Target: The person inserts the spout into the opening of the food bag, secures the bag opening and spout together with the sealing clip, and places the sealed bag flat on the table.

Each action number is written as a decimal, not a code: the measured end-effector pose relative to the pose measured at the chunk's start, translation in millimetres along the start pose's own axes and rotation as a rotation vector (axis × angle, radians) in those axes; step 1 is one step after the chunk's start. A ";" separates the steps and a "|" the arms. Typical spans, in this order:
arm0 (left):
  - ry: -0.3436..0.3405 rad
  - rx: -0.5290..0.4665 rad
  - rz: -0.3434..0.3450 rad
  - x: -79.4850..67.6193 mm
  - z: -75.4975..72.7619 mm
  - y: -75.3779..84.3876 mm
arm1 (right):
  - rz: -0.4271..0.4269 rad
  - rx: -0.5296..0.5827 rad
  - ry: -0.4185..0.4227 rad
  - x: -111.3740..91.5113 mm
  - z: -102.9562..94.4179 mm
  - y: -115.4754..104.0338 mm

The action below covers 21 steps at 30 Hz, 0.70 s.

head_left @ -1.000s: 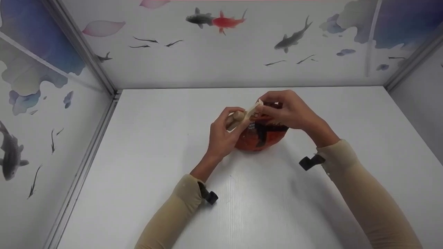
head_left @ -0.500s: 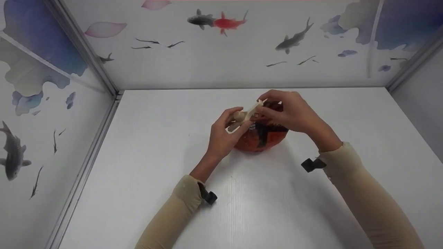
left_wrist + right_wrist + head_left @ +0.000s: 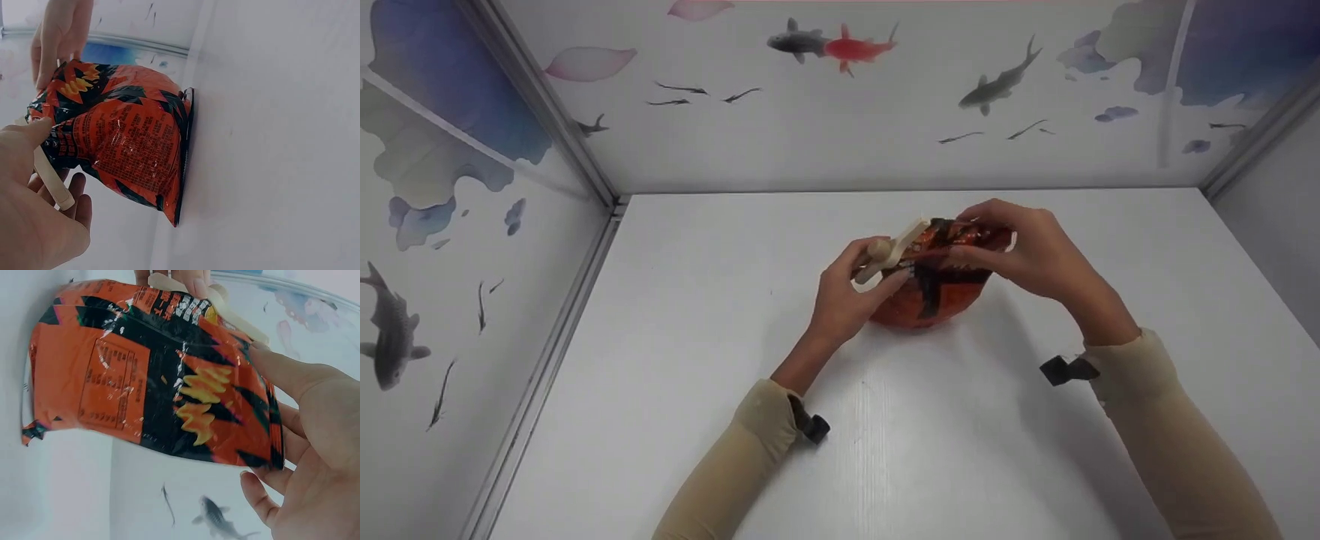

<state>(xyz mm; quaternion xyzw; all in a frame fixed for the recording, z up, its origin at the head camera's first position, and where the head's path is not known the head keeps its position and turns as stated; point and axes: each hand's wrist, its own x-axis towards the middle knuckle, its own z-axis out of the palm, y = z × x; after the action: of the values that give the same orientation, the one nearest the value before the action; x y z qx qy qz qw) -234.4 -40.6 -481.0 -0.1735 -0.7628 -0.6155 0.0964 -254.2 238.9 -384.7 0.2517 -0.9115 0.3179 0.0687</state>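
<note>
An orange-red and black snack bag (image 3: 930, 289) stands upright on the white table, its top bunched between both hands. My left hand (image 3: 844, 296) pinches the bag's upper left part together with a cream-coloured bag clip (image 3: 53, 180). In the right wrist view the clip shows as a long bar with a round knob, slanting beside the bag's top edge. My right hand (image 3: 1031, 251) holds the upper right corner of the bag between thumb and fingers. The left fingertips behind the bag are partly hidden in the head view.
The white tabletop (image 3: 720, 322) meets a back wall panel (image 3: 840, 142) printed with fish, just beyond the bag. Another printed panel (image 3: 450, 247) with a metal frame edge stands at the left. Small black cameras hang at both wrists.
My right hand has left the upper end of the clip and shifted right to the bag's upper right corner, spreading the top. The left hand stays nearly in place with the clip.
</note>
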 end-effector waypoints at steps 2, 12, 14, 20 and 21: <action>-0.001 0.004 0.003 0.0 0.0 0.3 | 0.031 0.006 0.015 -4.1 0.7 5.6; -0.005 0.026 -0.026 -0.3 -0.9 -1.9 | 0.201 0.107 0.047 -23.8 16.5 31.5; -0.005 0.032 -0.030 -0.5 -1.0 -2.4 | 0.212 0.130 0.037 -28.7 21.6 36.1; -0.009 0.033 -0.031 -1.1 -0.9 -3.1 | 0.227 0.171 0.004 -37.6 35.5 46.9; -0.007 0.035 -0.032 -1.2 -1.0 -3.3 | 0.227 0.172 -0.003 -37.8 37.3 48.0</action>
<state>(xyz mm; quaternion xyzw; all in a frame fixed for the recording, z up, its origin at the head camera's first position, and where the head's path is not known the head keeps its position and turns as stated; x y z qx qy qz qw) -234.7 -42.3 -484.2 -0.1616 -0.7765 -0.6028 0.0869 -244.4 263.8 -451.0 0.1523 -0.9036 0.4004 0.0088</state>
